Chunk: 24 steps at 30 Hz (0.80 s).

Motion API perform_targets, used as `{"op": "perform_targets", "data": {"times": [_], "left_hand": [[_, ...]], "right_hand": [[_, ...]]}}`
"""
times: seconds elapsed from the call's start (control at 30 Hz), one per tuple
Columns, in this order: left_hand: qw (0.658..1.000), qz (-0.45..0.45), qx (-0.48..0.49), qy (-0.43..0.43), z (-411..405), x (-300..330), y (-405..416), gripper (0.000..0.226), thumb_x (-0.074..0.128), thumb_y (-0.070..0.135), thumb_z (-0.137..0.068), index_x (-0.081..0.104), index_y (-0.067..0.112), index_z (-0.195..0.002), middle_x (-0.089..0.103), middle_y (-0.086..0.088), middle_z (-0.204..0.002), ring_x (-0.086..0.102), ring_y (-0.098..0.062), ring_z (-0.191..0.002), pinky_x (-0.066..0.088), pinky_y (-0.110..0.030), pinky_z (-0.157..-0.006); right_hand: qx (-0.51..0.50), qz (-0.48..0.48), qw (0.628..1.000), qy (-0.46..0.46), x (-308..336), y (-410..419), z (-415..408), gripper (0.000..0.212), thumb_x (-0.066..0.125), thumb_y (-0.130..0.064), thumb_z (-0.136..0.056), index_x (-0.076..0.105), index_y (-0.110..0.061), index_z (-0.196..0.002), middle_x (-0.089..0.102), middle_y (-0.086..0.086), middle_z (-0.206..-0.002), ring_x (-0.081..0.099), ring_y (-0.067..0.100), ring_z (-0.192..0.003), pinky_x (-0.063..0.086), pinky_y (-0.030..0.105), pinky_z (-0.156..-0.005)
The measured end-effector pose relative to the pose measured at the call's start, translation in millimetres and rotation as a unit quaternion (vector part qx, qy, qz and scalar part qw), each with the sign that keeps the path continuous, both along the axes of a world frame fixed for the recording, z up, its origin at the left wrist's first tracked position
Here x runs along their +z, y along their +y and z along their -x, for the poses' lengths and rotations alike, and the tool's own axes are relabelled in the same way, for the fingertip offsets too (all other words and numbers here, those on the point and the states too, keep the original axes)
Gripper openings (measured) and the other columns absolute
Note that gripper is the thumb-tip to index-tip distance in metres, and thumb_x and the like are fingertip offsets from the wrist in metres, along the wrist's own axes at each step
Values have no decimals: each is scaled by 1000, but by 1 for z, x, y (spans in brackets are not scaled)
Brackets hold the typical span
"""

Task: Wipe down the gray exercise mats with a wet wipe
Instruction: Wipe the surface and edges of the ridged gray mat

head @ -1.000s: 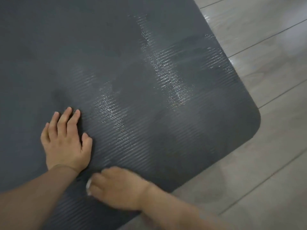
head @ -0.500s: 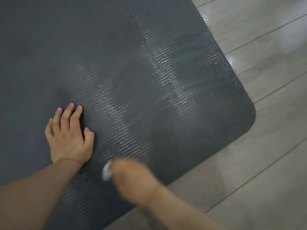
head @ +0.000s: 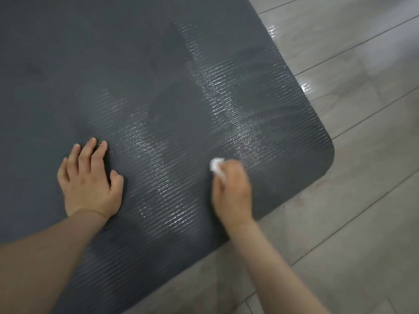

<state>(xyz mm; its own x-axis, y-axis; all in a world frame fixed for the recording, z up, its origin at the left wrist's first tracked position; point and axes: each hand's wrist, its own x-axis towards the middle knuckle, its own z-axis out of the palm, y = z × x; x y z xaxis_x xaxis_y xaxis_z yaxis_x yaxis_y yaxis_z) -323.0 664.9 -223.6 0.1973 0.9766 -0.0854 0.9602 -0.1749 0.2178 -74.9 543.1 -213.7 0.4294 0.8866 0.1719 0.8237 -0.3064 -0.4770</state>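
Gray ribbed exercise mat [head: 158, 64] laid flat on gray wood-plank floor [head: 362, 200], rounded corner at right. Left hand [head: 90, 180] pressed palm-down on mat, fingers straight, nothing grasped. White wet wipe [head: 216, 165] bunched and gripped in right hand [head: 232, 191], held against mat near rounded corner. Wet, glossy streaks [head: 226, 98] seen across ribs between and beyond hands.

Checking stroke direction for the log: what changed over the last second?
The right hand, gripping the white wipe, swept from beside the left wrist out to the right and up the mat, toward its rounded corner. The left hand stayed flat on the mat. Wet streaks look about the same.
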Motion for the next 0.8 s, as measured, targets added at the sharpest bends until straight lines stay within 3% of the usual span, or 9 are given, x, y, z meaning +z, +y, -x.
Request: {"op": "perform_targets", "data": {"times": [0.1, 0.17, 0.3, 0.4, 0.47, 0.57, 0.67, 0.73, 0.8], "left_hand": [[1000, -6, 5, 1, 0, -1, 1, 66, 35, 35, -85, 37, 15, -148, 29, -4, -159, 15, -28, -148, 6, -48, -120], [1000, -4, -3, 3, -1, -4, 1, 66, 35, 35, -85, 36, 16, -148, 28, -4, -159, 15, -27, -149, 6, -47, -120], [1000, -11, 3, 6, 1, -4, 0, 66, 34, 36, -84, 37, 18, -147, 30, -3, -158, 16, -27, -148, 9, -48, -120], [1000, -11, 2, 4, 0, -4, 1, 67, 32, 38, -84, 37, 18, -147, 30, -3, -158, 16, -27, -149, 9, -49, -120], [1000, -10, 1, 6, 0, -3, 1, 67, 32, 38, -84, 37, 18, -148, 30, -4, -158, 15, -27, -149, 8, -49, -120], [1000, -10, 0, -1, 0, -3, 0, 67, 33, 37, -83, 37, 17, -148, 29, -4, -159, 14, -27, -149, 7, -49, -120], [1000, -12, 1, -6, 0, -3, 0, 67, 35, 36, -83, 37, 17, -147, 29, -4, -158, 15, -28, -148, 9, -51, -119], [1000, -16, 2, -7, 0, -3, -2, 67, 35, 35, -83, 38, 16, -147, 30, -4, -158, 16, -29, -148, 9, -51, -118], [1000, -18, 2, -9, 0, -3, -1, 67, 35, 35, -83, 38, 16, -147, 30, -5, -158, 16, -29, -148, 8, -50, -118]], "right_hand": [[519, 97, 849, -10, 12, -51, 109, 18, 55, -15, -90, 67, -22, -102, 64, -4, -97, 60, 16, -85, 45, 29, -75], [575, 93, 813, -31, 7, -49, 70, 24, 43, -19, -95, 66, -23, -101, 63, -4, -96, 59, 15, -83, 40, 28, -75], [134, 55, 978, -147, 4, -2, -122, 20, 50, -13, -91, 61, -14, -108, 63, 16, -102, 57, 30, -95, 43, 38, -84], [-353, 78, 932, -23, 13, -17, -208, 40, 38, -38, -93, 54, -5, -109, 56, 24, -111, 54, 41, -101, 43, 47, -87], [-368, 48, 929, -3, 6, -15, -172, 36, 40, -33, -94, 54, -1, -105, 56, 24, -106, 54, 41, -98, 42, 44, -85], [-37, -2, 999, -28, -3, -32, -39, 14, 49, -13, -90, 54, -12, -104, 60, 14, -95, 56, 31, -87, 44, 38, -79], [422, 63, 903, -55, 9, -88, 68, 17, 45, -14, -92, 59, -19, -102, 62, 0, -95, 53, 19, -81, 40, 29, -75], [531, 87, 840, -72, 8, -86, 42, 19, 38, -15, -98, 56, -20, -101, 60, -2, -94, 47, 17, -80, 39, 29, -72], [477, 60, 869, -117, 6, -55, -30, 16, 39, -14, -93, 54, -20, -94, 62, 3, -89, 55, 23, -78, 45, 34, -70]]}}
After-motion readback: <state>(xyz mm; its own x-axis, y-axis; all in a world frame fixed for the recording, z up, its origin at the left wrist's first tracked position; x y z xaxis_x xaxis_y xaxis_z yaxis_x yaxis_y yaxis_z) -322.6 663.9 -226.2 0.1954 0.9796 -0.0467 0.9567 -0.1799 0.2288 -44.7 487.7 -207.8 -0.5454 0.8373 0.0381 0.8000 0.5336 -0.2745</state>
